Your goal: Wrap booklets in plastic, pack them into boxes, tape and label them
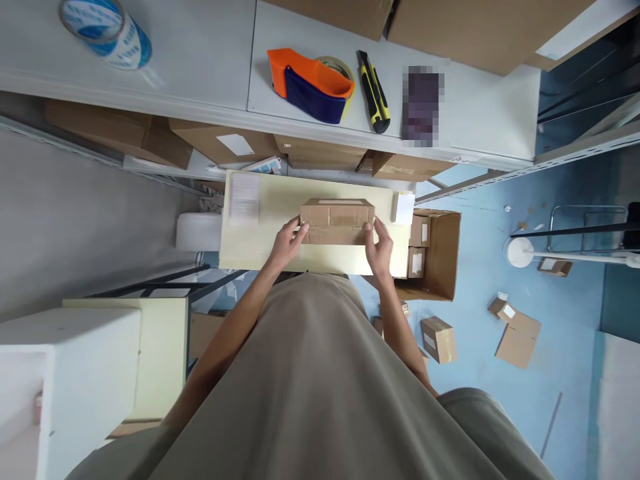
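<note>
A small brown cardboard box (337, 223) with clear tape across it sits between my two hands over the pale yellow tabletop (280, 257). At the box's left end, my left hand (287, 245) grips with the thumb on the near face. My right hand (379, 248) holds the right end in the same way, fingers behind the corner. To the right of the box lies a stack of white labels (403, 208). A printed white sheet (244, 199) lies on the left part of the tabletop.
On the shelf (200, 67) ahead are a tape dispenser (313, 87), a utility knife (373, 93) and a blue-and-white tape roll (107, 33). A large open carton (443, 257) with small boxes stands right of the table. Boxes (439, 339) and flat cardboard (519, 340) lie on the floor.
</note>
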Motion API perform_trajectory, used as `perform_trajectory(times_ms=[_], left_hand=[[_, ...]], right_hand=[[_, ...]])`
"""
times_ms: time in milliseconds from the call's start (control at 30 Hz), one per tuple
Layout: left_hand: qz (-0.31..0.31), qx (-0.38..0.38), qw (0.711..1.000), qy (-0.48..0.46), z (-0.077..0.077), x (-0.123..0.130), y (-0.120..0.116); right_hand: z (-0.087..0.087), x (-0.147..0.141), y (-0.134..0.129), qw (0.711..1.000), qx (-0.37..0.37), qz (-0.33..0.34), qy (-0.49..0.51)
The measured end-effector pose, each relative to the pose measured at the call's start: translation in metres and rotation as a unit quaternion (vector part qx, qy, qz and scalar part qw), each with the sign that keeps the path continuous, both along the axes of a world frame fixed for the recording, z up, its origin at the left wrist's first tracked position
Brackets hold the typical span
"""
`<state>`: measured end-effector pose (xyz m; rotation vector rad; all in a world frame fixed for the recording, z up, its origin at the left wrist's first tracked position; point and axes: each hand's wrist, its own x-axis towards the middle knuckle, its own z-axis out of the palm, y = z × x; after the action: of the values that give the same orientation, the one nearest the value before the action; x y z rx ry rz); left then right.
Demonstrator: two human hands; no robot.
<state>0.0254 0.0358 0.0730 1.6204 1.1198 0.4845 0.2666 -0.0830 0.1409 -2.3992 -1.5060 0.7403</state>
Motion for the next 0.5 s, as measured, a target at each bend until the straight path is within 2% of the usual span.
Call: perform_trajectory(times_ms=[67, 100, 200, 267, 333, 400, 500], left_hand=[[0.003, 0.035, 0.999, -0.013, 0.011, 0.002, -0.001], [0.008, 0.054, 0.998, -0.015, 0.015, 0.001, -0.001], [0.026, 0.095, 0.995, -0.018, 0.011, -0.012, 0.006], [0.039, 0.103, 0.994, -0.027, -0.004, -0.027, 0.012], [0.053, 0.083, 0.995, -0.033, -0.027, -0.043, 0.014], [0.072, 0.048, 0.996, -0.021, -0.053, -0.057, 0.012], [0.1, 0.002, 0.995, 0.024, -0.089, -0.072, 0.003]], right_hand=[[0.007, 0.006, -0.008, 0.99, 0.101, -0.088, -0.036], [0.006, 0.009, -0.011, 0.984, 0.138, -0.109, -0.027], [-0.011, 0.009, -0.01, 0.97, 0.204, -0.1, 0.083], [-0.032, 0.002, -0.006, 0.954, 0.223, -0.107, 0.171], [-0.054, -0.01, -0.001, 0.94, 0.205, -0.129, 0.238], [-0.072, -0.025, 0.001, 0.941, 0.147, -0.14, 0.272], [-0.089, -0.043, 0.002, 0.95, 0.067, -0.129, 0.277]])
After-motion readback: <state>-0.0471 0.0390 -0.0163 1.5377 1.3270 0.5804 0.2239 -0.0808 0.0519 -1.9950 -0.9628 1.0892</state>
